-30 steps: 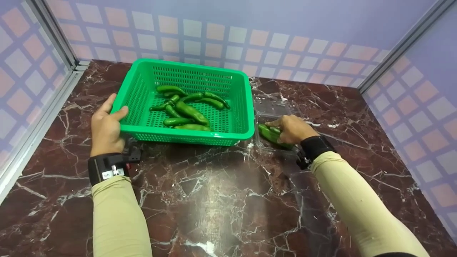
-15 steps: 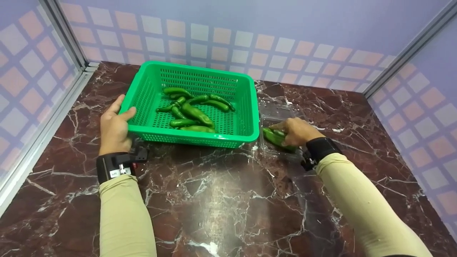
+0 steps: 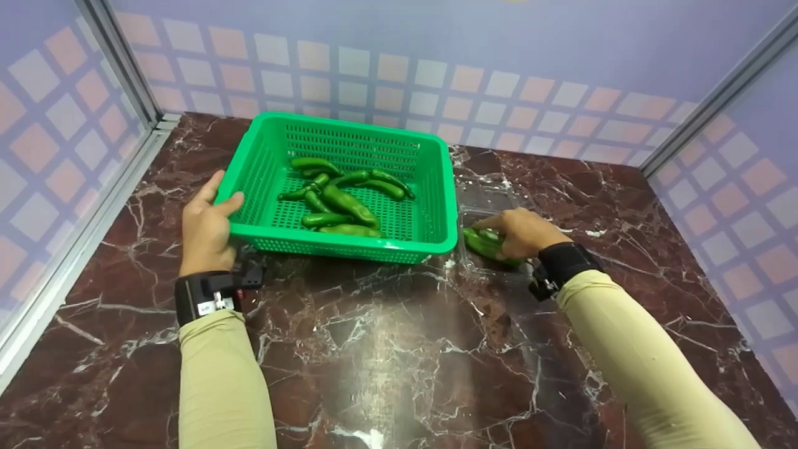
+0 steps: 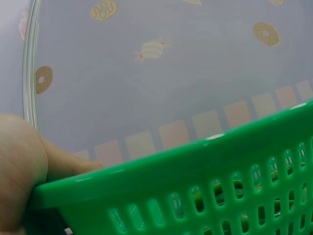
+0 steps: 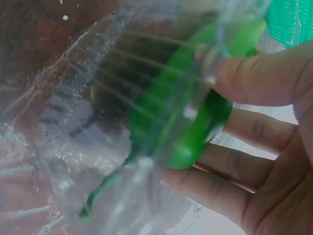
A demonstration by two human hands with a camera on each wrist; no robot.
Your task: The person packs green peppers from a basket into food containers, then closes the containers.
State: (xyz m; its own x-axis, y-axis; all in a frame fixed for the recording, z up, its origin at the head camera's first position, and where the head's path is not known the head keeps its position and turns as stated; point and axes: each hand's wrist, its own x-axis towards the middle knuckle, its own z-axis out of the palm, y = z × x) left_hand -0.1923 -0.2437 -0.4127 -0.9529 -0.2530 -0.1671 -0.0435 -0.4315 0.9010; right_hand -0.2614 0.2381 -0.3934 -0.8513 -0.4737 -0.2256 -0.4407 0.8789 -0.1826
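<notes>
A green slotted plastic basket [image 3: 340,246] stands on the table with several long green peppers [image 3: 346,202] lying in its bottom. My left hand [image 3: 209,234] grips the basket's left end, with the thumb over the rim. In the left wrist view, that hand [image 4: 24,171] holds the rim's corner. Just right of the basket lies a clear plastic box [image 3: 489,202]. My right hand [image 3: 530,234] is at the box, thumb and fingers around green peppers [image 3: 483,243]. The right wrist view shows peppers [image 5: 166,98] partly behind the clear plastic, a stem pointing down.
The table [image 3: 399,349] has a dark red marble pattern with white veins. Behind the basket rises a purple wall [image 3: 523,37] with pink and white squares. Side panels with metal frames [image 3: 134,68] close in the left and right.
The head view has shifted slightly, so everything appears a little further right and lower. Both hands keep their places, the left on the basket and the right at the peppers.
</notes>
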